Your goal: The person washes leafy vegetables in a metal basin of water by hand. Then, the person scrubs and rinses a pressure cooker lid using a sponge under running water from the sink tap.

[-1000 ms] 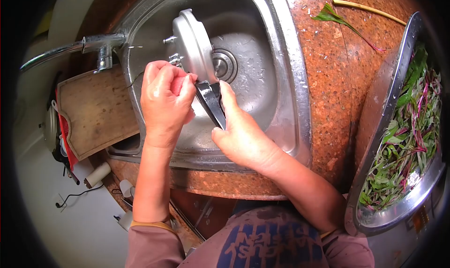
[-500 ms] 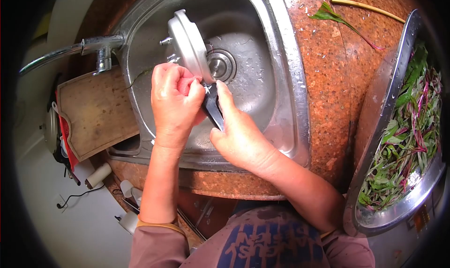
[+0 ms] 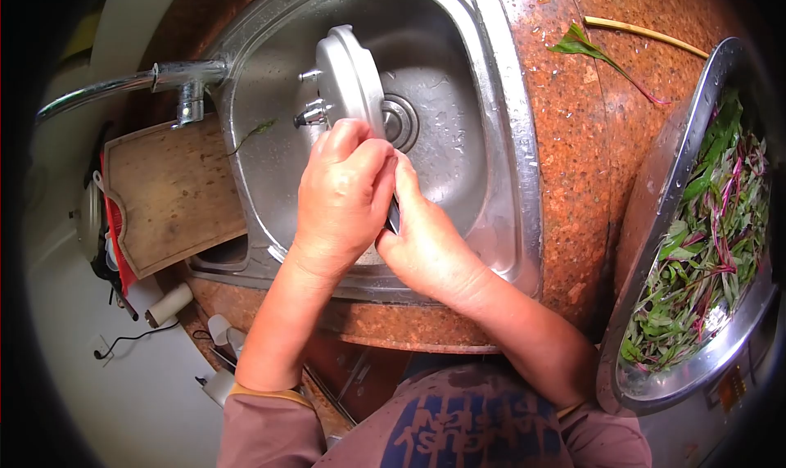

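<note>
A silver metal lid (image 3: pixel 352 79), with metal fittings on its left face, is held on edge over the steel sink (image 3: pixel 442 99). My right hand (image 3: pixel 430 243) is closed round the lid's black handle (image 3: pixel 394 216), most of which the fingers cover. My left hand (image 3: pixel 344 194) is closed in a fist against the base of the handle and the lid's near edge, touching my right fingertips. Whatever is inside the left fist is hidden in this view.
A chrome faucet (image 3: pixel 176 75) and a wooden board (image 3: pixel 172 194) lie left. On the right, a metal basin (image 3: pixel 618 337) holds leafy greens (image 3: pixel 704 263). A leaf (image 3: pixel 577 42) and a pale stalk (image 3: pixel 647 32) lie on the red-brown counter (image 3: pixel 565 157).
My left hand has moved right, over the handle's base, and the pink thing earlier visible in its fingers is now hidden. The lid has shifted slightly right and down in view.
</note>
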### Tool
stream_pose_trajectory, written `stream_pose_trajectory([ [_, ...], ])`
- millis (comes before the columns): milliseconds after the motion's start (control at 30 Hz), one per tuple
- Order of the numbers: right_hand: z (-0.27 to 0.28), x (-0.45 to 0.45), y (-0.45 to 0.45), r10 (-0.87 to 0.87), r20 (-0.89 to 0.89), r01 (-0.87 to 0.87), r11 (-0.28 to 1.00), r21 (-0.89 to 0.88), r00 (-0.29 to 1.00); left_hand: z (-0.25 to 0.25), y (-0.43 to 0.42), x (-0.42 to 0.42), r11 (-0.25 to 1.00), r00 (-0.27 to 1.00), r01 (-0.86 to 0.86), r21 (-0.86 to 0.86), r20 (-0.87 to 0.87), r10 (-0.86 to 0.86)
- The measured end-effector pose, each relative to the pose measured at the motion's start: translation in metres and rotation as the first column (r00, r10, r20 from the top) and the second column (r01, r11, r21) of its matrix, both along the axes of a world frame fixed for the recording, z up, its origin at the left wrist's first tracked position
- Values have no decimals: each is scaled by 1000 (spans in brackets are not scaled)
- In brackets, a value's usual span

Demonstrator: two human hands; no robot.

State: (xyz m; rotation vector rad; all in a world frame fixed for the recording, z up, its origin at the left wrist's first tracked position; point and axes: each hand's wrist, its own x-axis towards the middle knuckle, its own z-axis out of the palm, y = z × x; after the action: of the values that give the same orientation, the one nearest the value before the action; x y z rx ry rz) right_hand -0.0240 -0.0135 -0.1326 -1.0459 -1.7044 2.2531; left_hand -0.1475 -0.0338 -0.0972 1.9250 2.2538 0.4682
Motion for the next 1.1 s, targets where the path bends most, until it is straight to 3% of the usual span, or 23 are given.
stream_pose_trajectory([
  [133,4,2,2,9,-4,-9,999,31,1000,-4,16,-2,982,944,163,96,-304,-127],
  [233,6,4,4,57,28,-57,998,-3,998,-8,28,-21,957,949,169,236,-299,-94],
  [367,-2,3,0,41,12,-41,999,-15,999,-16,13,-17,981,994,78,180,-89,-62],
  [400,3,3,4,46,31,-42,993,-109,998,-17,4,-14,990,997,66,123,-54,-59],
  [500,-2,0,-2,-30,-17,30,999,12,999,-14,-12,-1,979,970,-193,70,166,179],
  [700,2,3,2,8,-2,-8,999,41,1000,-24,-5,-12,903,898,-421,92,185,399],
  [900,-1,3,0,-14,-39,17,997,73,999,-35,-8,-5,906,945,-285,314,-64,320],
  [933,0,3,-1,-20,-35,22,997,75,999,-41,-10,-1,864,930,-342,370,0,368],
  [1033,-1,3,-2,-33,-25,35,996,85,999,-32,-13,7,912,934,-343,227,183,306],
  [1100,-2,1,-3,-37,-17,39,997,67,999,-25,-13,5,952,949,-268,149,211,235],
])
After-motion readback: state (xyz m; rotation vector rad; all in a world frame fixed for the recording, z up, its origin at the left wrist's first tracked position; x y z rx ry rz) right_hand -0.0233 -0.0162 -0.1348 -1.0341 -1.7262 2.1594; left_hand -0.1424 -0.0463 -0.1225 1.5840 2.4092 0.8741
